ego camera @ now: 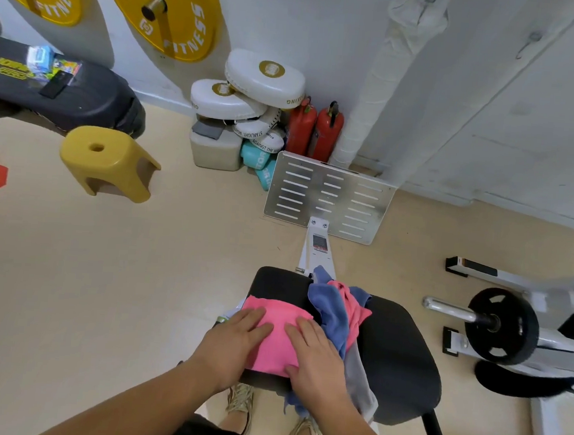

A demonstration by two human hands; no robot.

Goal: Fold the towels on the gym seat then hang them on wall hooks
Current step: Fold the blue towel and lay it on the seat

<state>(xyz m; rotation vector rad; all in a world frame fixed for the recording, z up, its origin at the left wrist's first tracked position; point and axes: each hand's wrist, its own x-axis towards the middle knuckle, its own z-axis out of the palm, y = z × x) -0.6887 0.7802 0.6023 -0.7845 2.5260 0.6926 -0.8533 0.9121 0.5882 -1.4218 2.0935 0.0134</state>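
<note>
On the near-left part of the black gym seat [401,356]: one pink towel [277,340], folded to a compact pad, its near edge reaching the seat's front rim. It is pressed flat by both hands.

Left hand [234,343]: laid palm-down on the towel's left side, fingers straight, nothing gripped.

Right hand [317,357]: laid palm-down on the right side, fingers likewise extended, nothing gripped.

The flat pressing is judged to set the creases, so that the fold is not lost when the towel is lifted.

Just beside the right hand, touching the folded piece: an unfolded heap at the seat's middle, a position by which working room is left at the near-left. Listed in it are a blue towel [331,310], a second pink towel [355,308] tangled over it, and a grey towel [363,388] trailing over the front rim.

On the wall, upper right, well apart from the seat: wall hooks [532,39]. One is seen bare; whether pale cloth is hung on the other cannot be told.

Stage, as judged: one fold nearly finished; three pieces left unfolded; hanging not yet begun.

Also recorded on the floor: a yellow stool [109,162] and a slotted metal footplate [328,200].
</note>
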